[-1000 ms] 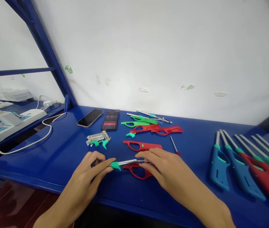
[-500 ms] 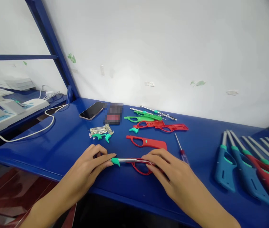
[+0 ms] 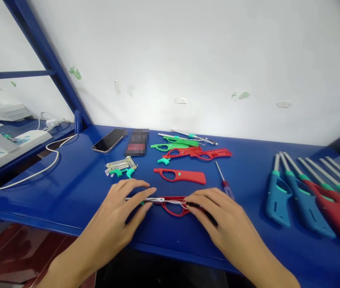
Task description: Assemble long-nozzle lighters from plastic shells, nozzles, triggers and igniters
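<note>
Between the thumb and index finger of my left hand (image 3: 124, 214) is a silver metal lighter tube (image 3: 154, 199), with a bit of green collar showing below it. White wires (image 3: 176, 202) run from the tube's right end to my right hand (image 3: 220, 214). My right fingers are closed on a small black part (image 3: 194, 204), mostly hidden by them. A red lighter handle half (image 3: 176, 213) with a finger loop lies under the wires, its right end covered by my right hand. Another red handle half (image 3: 188, 176) lies just beyond.
Assembled lighters (image 3: 278, 200) lie at the right. A screwdriver (image 3: 225, 185) sits beyond my right hand. Farther back are green handle halves (image 3: 172, 146), a phone (image 3: 109, 141), green triggers (image 3: 123, 173) and small metal-and-clear parts (image 3: 120, 164). A power strip (image 3: 22, 144) stands at the left.
My left hand has shifted along the tube, now covering most of the green collar. The tube sits closer over the red handle half. Black shows in my right fingers; the view has turned slightly right.
</note>
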Motion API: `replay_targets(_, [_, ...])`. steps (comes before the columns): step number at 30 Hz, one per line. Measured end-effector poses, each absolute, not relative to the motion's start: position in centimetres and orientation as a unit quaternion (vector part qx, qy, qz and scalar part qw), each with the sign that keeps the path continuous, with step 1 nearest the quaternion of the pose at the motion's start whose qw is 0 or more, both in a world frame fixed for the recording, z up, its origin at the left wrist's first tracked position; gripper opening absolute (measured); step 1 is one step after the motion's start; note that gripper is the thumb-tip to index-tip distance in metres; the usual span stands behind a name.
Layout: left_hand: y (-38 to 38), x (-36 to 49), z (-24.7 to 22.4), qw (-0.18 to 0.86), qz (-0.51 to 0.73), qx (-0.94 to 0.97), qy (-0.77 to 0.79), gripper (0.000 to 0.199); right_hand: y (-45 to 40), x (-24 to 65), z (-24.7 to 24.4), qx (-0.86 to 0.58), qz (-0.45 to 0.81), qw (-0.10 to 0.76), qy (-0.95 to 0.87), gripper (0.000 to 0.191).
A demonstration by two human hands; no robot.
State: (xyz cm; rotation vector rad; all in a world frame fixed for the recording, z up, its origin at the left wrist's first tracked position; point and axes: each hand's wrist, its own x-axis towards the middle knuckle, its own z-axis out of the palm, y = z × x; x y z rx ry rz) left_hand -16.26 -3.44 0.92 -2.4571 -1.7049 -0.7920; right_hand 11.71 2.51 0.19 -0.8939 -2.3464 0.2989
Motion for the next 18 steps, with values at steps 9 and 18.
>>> replay_targets(9, [-2.50,-14.96,0.39,-0.004,-0.262,-0.813,-0.521,0.026,2.51,11.70,0.15,-0.329,0.077,0.305,-0.891,0.017])
replay_targets(18, [-2.77,-15.14,0.43,-0.007,-0.263,-0.808,-0.527,0.030,2.26,11.61,0.17,-0.332,0.070,0.310,-0.888,0.015])
